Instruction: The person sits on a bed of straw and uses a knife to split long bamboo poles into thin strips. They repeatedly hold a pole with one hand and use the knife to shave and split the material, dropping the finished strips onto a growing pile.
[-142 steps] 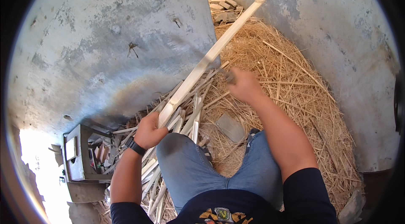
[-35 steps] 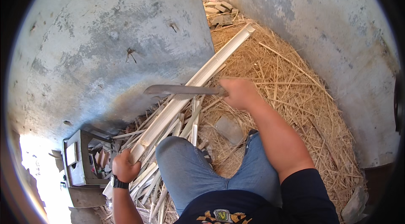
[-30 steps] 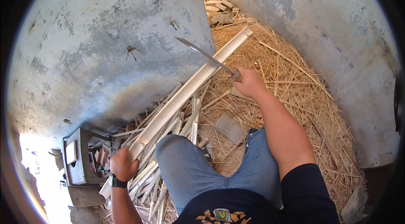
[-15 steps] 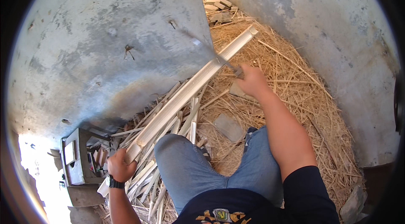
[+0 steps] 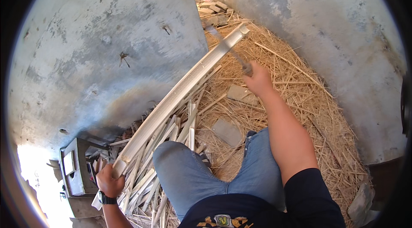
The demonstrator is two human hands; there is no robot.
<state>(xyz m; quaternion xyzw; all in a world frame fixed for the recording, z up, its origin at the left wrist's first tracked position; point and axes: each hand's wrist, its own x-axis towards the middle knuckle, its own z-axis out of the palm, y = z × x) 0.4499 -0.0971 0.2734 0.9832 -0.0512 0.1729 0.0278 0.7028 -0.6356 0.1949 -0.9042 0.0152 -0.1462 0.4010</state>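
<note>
A long half-round piece of split bamboo slants from the lower left up to the far middle, its hollow inner side facing up. My left hand, with a black watch on the wrist, is closed round it near its lower end. My right hand grips the handle of a long-bladed knife. The blade is smeared by motion and crosses over the bamboo near its far end; whether it touches is unclear. Under the bamboo lie several narrower split strips beside my left knee.
Straw-like bamboo shavings cover the ground. Flat bricks lie between my feet and farther up, with more bricks piled in the far corner. Worn grey walls stand left and right. A small wooden cabinet is at lower left.
My left hand and the bamboo have shifted a little to the left and down in view. The knife's blade has turned more upright over the bamboo's far part.
</note>
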